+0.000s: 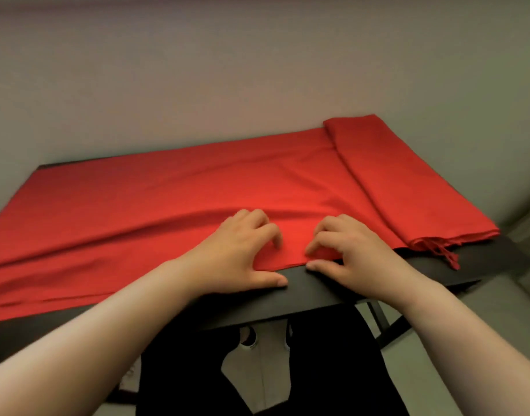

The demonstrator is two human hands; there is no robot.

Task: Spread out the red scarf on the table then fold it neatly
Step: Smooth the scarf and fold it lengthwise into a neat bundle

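Both hands [290, 250] on near edge, red scarf [167, 199]

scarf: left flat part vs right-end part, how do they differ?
The left stretch of the red scarf lies as one spread layer with soft ripples; the right end is folded back over itself into a thicker band. The right end shows fringe at the table edge; the left shows none. Both are plain red.

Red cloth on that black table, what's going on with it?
A person is working a large red fabric scarf laid across a dark black table. Both hands, the left hand and the right hand, sit at its near edge with fingers curled on the cloth, thumbs on the table edge. The right end is already folded over, its fringe hanging toward the table's front.
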